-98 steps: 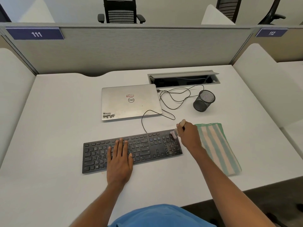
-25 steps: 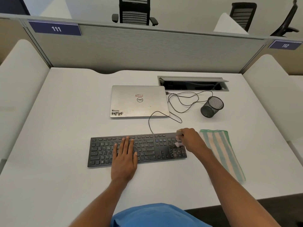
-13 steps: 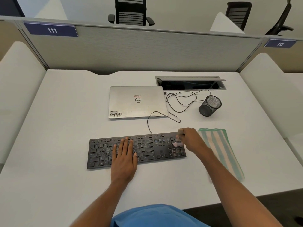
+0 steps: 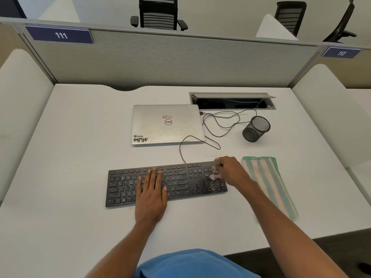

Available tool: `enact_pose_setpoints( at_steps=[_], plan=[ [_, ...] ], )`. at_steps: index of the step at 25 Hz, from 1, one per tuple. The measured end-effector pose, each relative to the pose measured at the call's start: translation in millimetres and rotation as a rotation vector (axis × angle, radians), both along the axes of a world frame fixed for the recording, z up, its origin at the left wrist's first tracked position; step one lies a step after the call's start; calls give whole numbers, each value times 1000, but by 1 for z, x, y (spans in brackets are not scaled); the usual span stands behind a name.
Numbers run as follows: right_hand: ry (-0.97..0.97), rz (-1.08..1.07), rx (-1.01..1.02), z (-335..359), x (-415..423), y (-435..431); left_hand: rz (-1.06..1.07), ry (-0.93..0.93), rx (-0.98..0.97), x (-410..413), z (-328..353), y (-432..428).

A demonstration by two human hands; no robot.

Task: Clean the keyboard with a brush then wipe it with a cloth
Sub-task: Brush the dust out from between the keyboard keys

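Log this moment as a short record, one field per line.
stage: brushing; cloth not yet in use
left hand: flat on the keyboard, fingers straight
right hand: grips the brush, bristles on the keyboard's right end
cloth: folded, on the desk right of the keyboard
behind: closed laptop, cable, mesh cup

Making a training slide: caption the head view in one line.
Left hand flat on the keyboard, right hand holding a small brush over its right end, striped cloth beside.
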State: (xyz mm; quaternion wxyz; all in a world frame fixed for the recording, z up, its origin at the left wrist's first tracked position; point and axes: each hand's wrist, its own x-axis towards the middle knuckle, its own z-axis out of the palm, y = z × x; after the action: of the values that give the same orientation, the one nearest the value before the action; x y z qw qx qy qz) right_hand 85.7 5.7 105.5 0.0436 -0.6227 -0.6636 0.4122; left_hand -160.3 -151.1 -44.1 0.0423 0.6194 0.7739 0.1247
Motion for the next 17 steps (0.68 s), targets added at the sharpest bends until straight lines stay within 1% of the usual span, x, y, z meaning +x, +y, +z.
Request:
enact_pose_setpoints(
  at_steps=[1, 3, 4, 5, 6, 8, 9, 11, 13, 15, 17],
  plan=[
    [-83, -14, 25, 1, 9, 4, -1, 1, -1, 1, 0, 0],
    [-329, 15, 118, 3, 16, 8, 1, 2, -1, 1, 0, 0],
    [-391, 28, 199, 4, 11, 7, 2, -1, -1, 1, 0, 0],
    [-341, 27, 257, 10, 2, 2, 2, -5, 0, 2, 0, 0],
    [-247, 20, 273, 11, -8, -2, 1, -9, 2, 2, 0, 0],
    [-83, -58, 274, 17, -29, -9, 1, -7, 1, 2, 1, 0],
    [-52, -82, 281, 16, -36, -10, 3, -2, -1, 2, 1, 0],
    [-53, -117, 260, 9, -41, -9, 4, -3, -2, 1, 1, 0],
    [-74, -109, 250, 2, -39, -13, 1, -6, -1, 1, 1, 0],
    [-91, -58, 231, 1, -32, -21, 2, -9, -2, 1, 1, 1],
    [-151, 8, 200, 1, -24, -23, 3, -4, -5, 1, 0, 0]
  ],
)
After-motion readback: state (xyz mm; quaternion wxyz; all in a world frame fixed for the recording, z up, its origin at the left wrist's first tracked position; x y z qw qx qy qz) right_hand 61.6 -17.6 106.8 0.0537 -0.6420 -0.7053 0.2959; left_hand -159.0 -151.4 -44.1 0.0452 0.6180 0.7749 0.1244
